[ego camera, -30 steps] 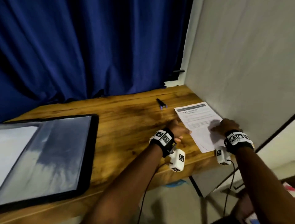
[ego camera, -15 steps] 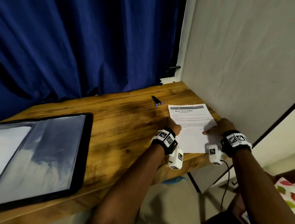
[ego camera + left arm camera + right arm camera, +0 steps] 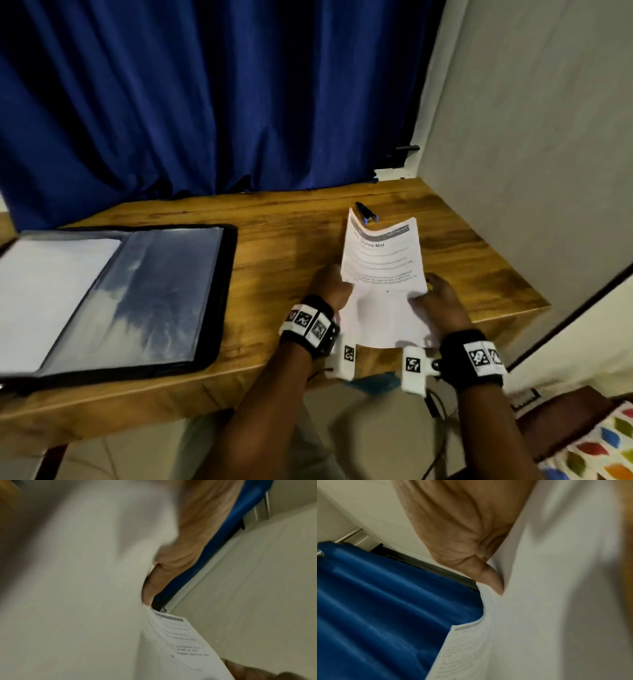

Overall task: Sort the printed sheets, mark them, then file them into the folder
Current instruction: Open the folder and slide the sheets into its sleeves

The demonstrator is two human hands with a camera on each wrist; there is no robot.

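Head view: both hands, left (image 3: 334, 287) and right (image 3: 438, 301), pinch the sheets (image 3: 382, 260) by their side edges, long axis pointing away; folder (image 3: 224, 301) lies open leftward.

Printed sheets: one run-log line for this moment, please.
white printed sheets: lifted, bowed | left hand, right hand: gripping side edges | black open folder: on table | pen: untouched
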